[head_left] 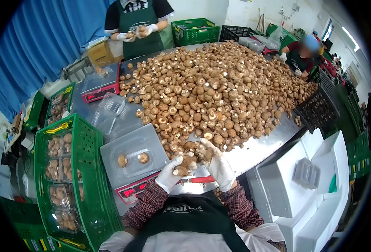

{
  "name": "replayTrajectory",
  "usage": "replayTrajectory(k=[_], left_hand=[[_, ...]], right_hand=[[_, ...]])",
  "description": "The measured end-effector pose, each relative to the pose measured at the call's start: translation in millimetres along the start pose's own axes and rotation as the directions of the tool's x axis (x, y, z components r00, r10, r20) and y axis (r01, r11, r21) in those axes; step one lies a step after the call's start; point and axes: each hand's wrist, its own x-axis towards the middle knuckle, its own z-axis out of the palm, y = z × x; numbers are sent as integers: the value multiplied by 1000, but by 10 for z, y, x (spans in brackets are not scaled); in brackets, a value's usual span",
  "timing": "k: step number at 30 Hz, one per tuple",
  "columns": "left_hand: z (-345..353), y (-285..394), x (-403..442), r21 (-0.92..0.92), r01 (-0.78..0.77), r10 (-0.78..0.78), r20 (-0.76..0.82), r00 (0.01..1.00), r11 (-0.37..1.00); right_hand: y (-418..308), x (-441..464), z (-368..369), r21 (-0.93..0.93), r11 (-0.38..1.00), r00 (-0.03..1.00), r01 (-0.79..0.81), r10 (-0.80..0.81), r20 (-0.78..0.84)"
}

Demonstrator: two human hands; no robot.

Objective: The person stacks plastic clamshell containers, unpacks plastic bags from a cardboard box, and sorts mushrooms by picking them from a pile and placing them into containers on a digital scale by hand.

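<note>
My left hand point(169, 174), in a white glove, is closed around brown mushrooms point(185, 164) at the near edge of the pile. Facing it, my gloved right hand point(221, 169) has its fingers curled over more mushrooms point(204, 153). Below and between the hands lies a red-handled tool point(200, 179); its kind is not clear. To the left is a digital scale point(128, 194) with lit red digits. On its grey plate rests a clear plastic tray point(131, 170) with two mushrooms point(143, 158) in it.
A large mushroom pile point(219, 92) covers the metal table point(252, 156). Packed punnets fill a green crate point(89, 147) at left. White foam boxes point(277, 185) and a black crate point(317, 107) stand at right. Another scale point(101, 91) is farther left. Co-workers point(140, 38) stand across the table.
</note>
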Motion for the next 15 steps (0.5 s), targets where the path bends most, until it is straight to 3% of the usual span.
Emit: replayTrajectory(k=[1,3,4,5,7,8,9,11,13,14,15], left_hand=[[23,10,-14,0,2,-2,0,1000,1000],[127,42,-64,48,-52,50,41,998,997],[179,51,-73,45,-54,53,39,998,997],[237,52,-72,67,-102,102,11,995,992],[284,39,-58,88,-150,152,-20,988,985],[289,34,-55,55,-153,155,-28,987,987],[291,38,-55,23,-158,159,-37,987,987],[371,98,-50,11,-125,126,-75,989,992],[548,158,-107,-161,-138,104,-201,974,977],[497,169,-111,-139,-128,110,-130,985,982],[424,157,-96,-139,-135,116,-139,983,981]], right_hand=[[-23,-31,61,1,1000,1000,1,-1,-1],[-89,-125,228,-210,974,995,89,-80,55],[-78,-122,213,-316,944,995,98,-100,9],[-84,-126,221,-316,944,995,94,-96,9],[-105,-146,274,-680,716,982,158,-189,30],[-96,-131,213,-777,584,958,236,-272,87],[-129,-175,206,-776,587,960,233,-264,88],[-259,-333,151,-791,596,977,140,-213,13],[-417,-577,-160,-826,564,977,-9,-170,-126],[-519,-762,-233,-831,548,959,-93,-176,-223],[-604,-957,-443,-915,397,953,-79,-240,-187]])
